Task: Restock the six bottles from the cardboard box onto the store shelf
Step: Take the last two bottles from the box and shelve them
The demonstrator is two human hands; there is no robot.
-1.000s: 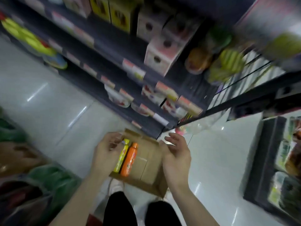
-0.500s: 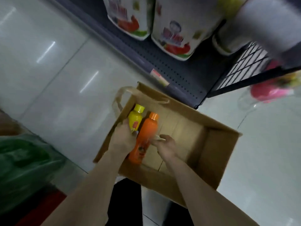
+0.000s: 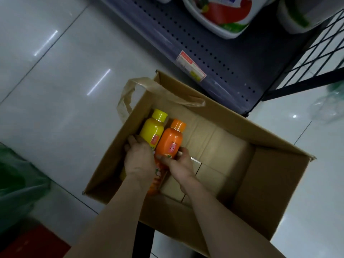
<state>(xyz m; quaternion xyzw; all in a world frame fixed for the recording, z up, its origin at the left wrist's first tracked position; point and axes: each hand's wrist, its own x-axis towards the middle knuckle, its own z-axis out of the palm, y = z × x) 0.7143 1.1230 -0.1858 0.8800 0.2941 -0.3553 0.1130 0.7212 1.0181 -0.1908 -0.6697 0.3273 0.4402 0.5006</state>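
Note:
An open cardboard box (image 3: 275,185) sits on the tiled floor in front of the bottom store shelf (image 3: 210,43). Two bottles lie side by side at its left end: a yellow bottle (image 3: 151,130) and an orange bottle (image 3: 170,140), caps pointing toward the shelf. My left hand (image 3: 139,161) is inside the box, fingers wrapped around the lower part of the yellow bottle. My right hand (image 3: 178,162) grips the orange bottle around its middle. The lower ends of both bottles are hidden under my hands.
Large white jugs with red and green labels (image 3: 221,13) stand on the dark perforated shelf, which carries a price tag (image 3: 191,67) on its edge. A black wire rack (image 3: 316,53) is at the right. Green bags (image 3: 14,175) lie at the left.
My view has dropped from the upper shelves down to the box. Both hands went from the box's rim into the box and closed on the two bottles.

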